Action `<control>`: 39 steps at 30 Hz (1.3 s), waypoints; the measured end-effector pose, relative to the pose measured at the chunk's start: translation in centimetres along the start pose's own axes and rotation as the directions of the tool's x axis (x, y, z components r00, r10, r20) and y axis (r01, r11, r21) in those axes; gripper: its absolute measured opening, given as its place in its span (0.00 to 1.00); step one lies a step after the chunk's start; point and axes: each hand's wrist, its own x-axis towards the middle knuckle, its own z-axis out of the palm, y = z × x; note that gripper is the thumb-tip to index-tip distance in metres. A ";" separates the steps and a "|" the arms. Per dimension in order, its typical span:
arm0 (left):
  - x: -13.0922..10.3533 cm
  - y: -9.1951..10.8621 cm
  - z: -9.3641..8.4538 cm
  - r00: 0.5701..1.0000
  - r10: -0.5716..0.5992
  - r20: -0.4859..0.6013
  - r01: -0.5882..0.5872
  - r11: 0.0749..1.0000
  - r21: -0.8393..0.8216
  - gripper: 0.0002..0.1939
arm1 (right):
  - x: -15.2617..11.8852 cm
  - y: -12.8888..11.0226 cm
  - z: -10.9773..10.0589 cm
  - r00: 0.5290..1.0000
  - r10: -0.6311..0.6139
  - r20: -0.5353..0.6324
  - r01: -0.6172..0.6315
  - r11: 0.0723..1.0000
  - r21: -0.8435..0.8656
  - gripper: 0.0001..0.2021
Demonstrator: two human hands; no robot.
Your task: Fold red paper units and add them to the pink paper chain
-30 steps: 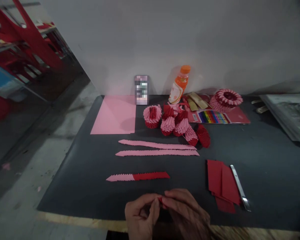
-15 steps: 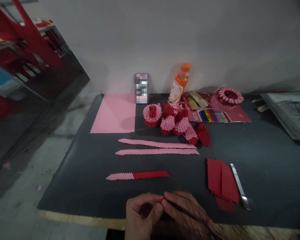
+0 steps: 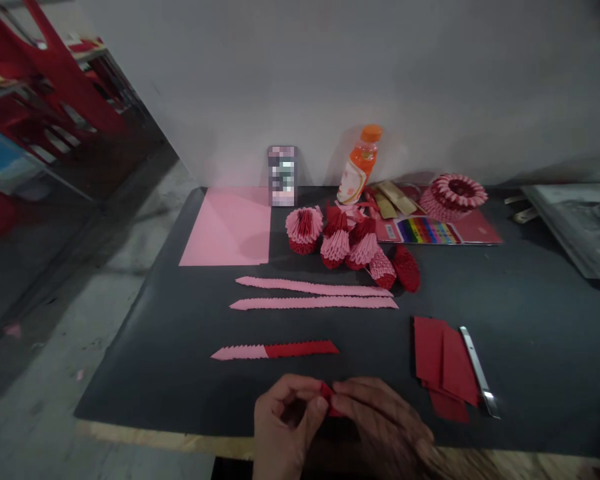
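Note:
Between my two hands, near the table's front edge, is a small red paper piece [image 3: 327,392], mostly covered by fingers. My left hand [image 3: 293,417] pinches it between thumb and forefinger. From the other side, the fingertips of my right hand [image 3: 380,413] also close on it. Just beyond my hands lies a folded-paper strip [image 3: 275,351], pink at its left and red at its right. Two longer pink folded strips [image 3: 313,303] lie farther back. A small pile of red paper slips [image 3: 437,353] rests to the right, with a silver cutter [image 3: 479,372] alongside.
Pink paper sheets [image 3: 227,230] lie at the back left, by a phone [image 3: 283,177] leaning on the wall. Several red-and-pink folded-paper pieces [image 3: 336,240] stand before an orange drink bottle [image 3: 361,165]. A round paper basket [image 3: 453,200] sits on a flat packet [image 3: 475,230].
My hands have shifted slightly, with the right fingertips a little farther from the left. More of the red paper piece shows between them. Things on the table stay put.

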 end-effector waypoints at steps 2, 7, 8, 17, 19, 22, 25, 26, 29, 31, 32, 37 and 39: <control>-0.3 -0.4 -0.2 0.999 0.027 0.030 -0.028 0.999 0.025 0.25 | 0.7 -0.4 0.2 1.000 0.018 -0.020 -0.018 0.999 0.034 0.17; 0.3 -1.6 -1.1 0.979 0.175 0.102 -0.183 0.980 0.080 0.20 | 1.1 -1.3 0.6 0.991 0.130 -0.026 -0.127 0.986 0.105 0.09; 0.6 -1.8 -1.3 0.968 0.218 0.123 -0.229 0.970 0.086 0.19 | 0.9 -1.4 0.7 0.985 0.170 -0.011 -0.167 0.978 0.123 0.06; 1.0 -3.0 -1.6 0.852 0.491 0.183 -0.523 0.820 0.234 0.09 | -0.7 -0.6 1.3 0.911 0.409 0.047 -0.409 0.887 0.213 0.06; 0.7 -3.1 -1.4 0.832 0.531 0.162 -0.554 0.772 0.311 0.07 | -0.7 -0.5 1.3 0.909 0.411 0.073 -0.416 0.882 0.219 0.11; 0.2 -3.4 -1.1 0.831 0.539 0.138 -0.551 0.763 0.339 0.08 | -0.7 -0.7 1.4 0.902 0.428 0.053 -0.428 0.872 0.235 0.15; 0.1 -3.7 -1.1 0.832 0.547 0.095 -0.540 0.759 0.362 0.08 | -0.6 -0.8 1.6 0.898 0.438 0.022 -0.428 0.863 0.268 0.11; 0.2 -3.8 -1.2 0.825 0.559 0.083 -0.546 0.751 0.370 0.07 | -0.5 -0.9 1.6 0.900 0.436 0.022 -0.424 0.861 0.282 0.11; 0.9 -3.7 -1.5 0.780 0.619 0.090 -0.606 0.711 0.357 0.09 | -0.1 -1.3 1.9 0.907 0.421 0.003 -0.402 0.862 0.310 0.15; 1.3 -3.5 -1.6 0.755 0.645 0.114 -0.642 0.694 0.326 0.06 | 0.2 -1.6 2.1 0.909 0.416 -0.036 -0.384 0.868 0.315 0.16; 1.4 -3.4 -1.5 0.752 0.647 0.122 -0.648 0.695 0.311 0.07 | 0.3 -1.8 2.3 0.909 0.414 -0.055 -0.377 0.869 0.320 0.16; 0.8 -3.7 -1.1 0.724 0.685 0.084 -0.679 0.686 0.263 0.08 | 0.3 -2.2 2.7 0.908 0.411 -0.082 -0.361 0.867 0.344 0.16; 0.4 -3.8 -0.9 0.714 0.697 0.066 -0.688 0.680 0.253 0.07 | 0.1 -2.2 2.5 0.908 0.413 -0.067 -0.367 0.864 0.345 0.13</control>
